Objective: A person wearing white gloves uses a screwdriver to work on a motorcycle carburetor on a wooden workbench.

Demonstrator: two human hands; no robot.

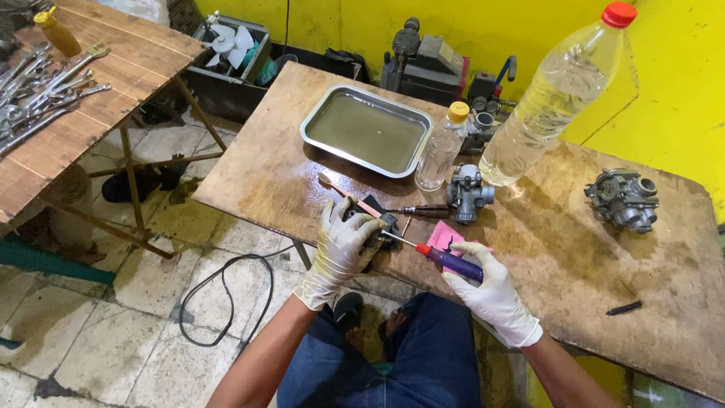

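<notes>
A tall clear plastic bottle with a red cap (pixel 557 94) stands upper right. Your gloved left hand (pixel 341 249) is wrapped around a small dark metal part (pixel 380 227) at centre; your right hand (pixel 487 289) is curled tight on a purple-handled screwdriver (pixel 445 260).

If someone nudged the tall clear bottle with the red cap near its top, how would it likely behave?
The tall bottle would probably tip rather than slide: it is tall and narrow-based. It looks like thin clear plastic, so it may dent when squeezed. Nearly full of pale liquid, it is likely heavy, and could knock the small bottle beside it.
</notes>
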